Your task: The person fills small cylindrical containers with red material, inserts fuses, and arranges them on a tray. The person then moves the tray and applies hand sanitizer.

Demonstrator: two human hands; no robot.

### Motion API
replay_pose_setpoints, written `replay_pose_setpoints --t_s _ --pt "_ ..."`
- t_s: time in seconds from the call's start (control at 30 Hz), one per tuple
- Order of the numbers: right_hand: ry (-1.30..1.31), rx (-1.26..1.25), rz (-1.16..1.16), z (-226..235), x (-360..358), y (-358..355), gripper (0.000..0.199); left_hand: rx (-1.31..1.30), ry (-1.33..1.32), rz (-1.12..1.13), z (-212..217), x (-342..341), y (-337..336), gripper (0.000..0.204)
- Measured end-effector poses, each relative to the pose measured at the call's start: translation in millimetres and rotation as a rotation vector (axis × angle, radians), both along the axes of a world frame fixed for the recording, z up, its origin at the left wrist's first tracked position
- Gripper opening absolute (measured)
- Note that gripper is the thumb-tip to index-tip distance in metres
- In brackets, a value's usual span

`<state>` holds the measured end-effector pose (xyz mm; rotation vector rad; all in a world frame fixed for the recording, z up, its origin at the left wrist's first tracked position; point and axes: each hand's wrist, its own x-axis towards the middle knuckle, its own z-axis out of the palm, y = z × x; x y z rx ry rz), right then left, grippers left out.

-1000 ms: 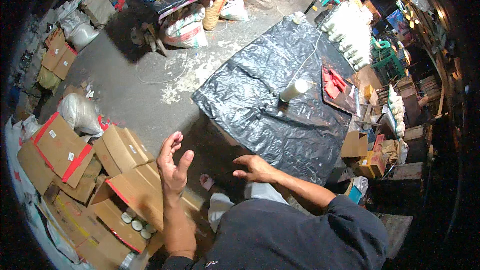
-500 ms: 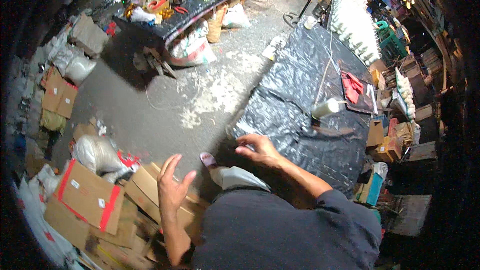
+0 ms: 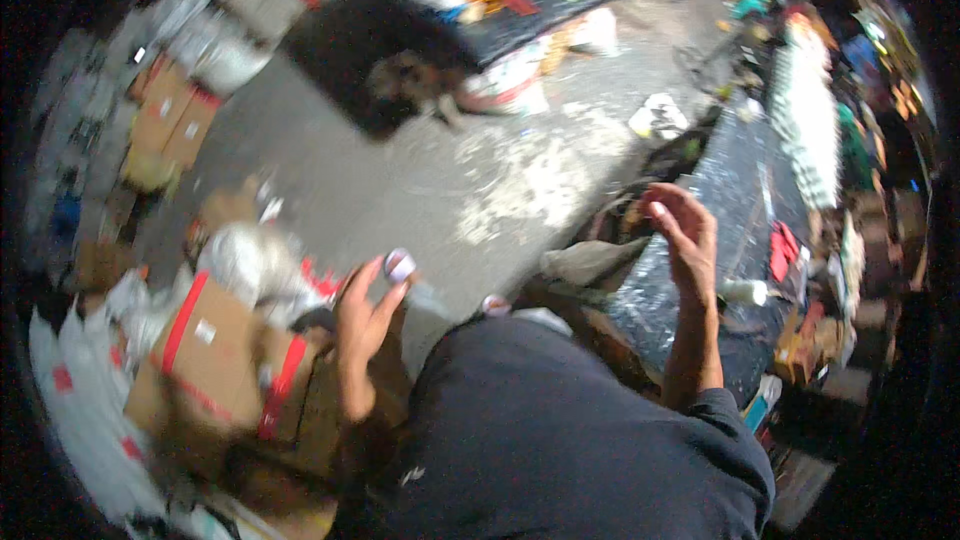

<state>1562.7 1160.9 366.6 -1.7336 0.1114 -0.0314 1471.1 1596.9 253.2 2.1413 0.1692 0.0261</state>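
My left hand [image 3: 368,320] is raised over the floor with thumb and fingers apart and nothing between them. Just past its fingertips, a foot in a slipper [image 3: 400,265] appears lower down. Above the left edge of the black-sheeted table [image 3: 725,210] hangs my right hand [image 3: 685,235], its fingers loosely curved and parted from the thumb, holding nothing I can see. Lying on that table, a white cylindrical container [image 3: 742,292] is to the right of my right wrist. Red gloves or cloth [image 3: 783,250] lie beyond it. Motion blurs the picture.
Cardboard boxes with red tape [image 3: 215,330] and white sacks [image 3: 245,265] crowd the left. A second table [image 3: 560,15] with bottles and clutter stands ahead, sacks beneath it. Rows of pale objects [image 3: 808,110] line the far right. Grey floor [image 3: 330,190] runs between.
The view has swung left, so the tables now appear farther right. My right hand has risen and moved away from my left. One foot has stepped forward. Both hands stay open.
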Motion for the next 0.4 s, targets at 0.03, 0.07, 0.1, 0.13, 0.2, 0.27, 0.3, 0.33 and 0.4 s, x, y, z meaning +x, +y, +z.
replay_pose_setpoints --t_s 0.03,0.07,0.1,0.13,0.2,0.27,0.3,0.33,0.4 --pt "0.017 -0.023 -0.004 -4.8 9.8 27.2 0.027 -0.014 -0.043 -0.004 3.6 18.1 20.6 0.053" --pt "0.03 0.001 0.035 -11.2 20.7 53.6 0.027 -0.019 -0.073 -0.02 16.5 37.3 39.9 0.052" --pt "0.035 0.01 0.069 -15.1 32.1 76.3 0.027 0.023 -0.096 -0.002 20.8 52.2 65.9 0.052" --pt "0.044 -0.055 0.111 -26.0 44.2 94.5 0.028 0.052 -0.123 0.005 22.1 68.4 84.6 0.051" --pt "0.138 -0.153 0.229 -30.6 64.6 135.6 0.031 0.106 -0.172 0.021 28.8 90.4 121.9 0.052" --pt "0.158 -0.267 0.258 -1.4 82.5 182.3 0.034 0.057 -0.131 0.058 31.4 108.8 151.8 0.052" --pt "0.056 -0.135 0.253 -3.5 93.8 183.2 0.033 0.022 -0.105 0.062 31.1 118.3 162.3 0.053" --pt "-0.094 -0.206 0.228 16.3 104.8 192.1 0.035 0.014 -0.087 0.063 33.0 125.5 175.4 0.053" --pt "-0.216 -0.245 0.186 61.8 116.4 208.6 0.036 0.064 -0.118 0.069 31.0 130.2 200.8 0.053"
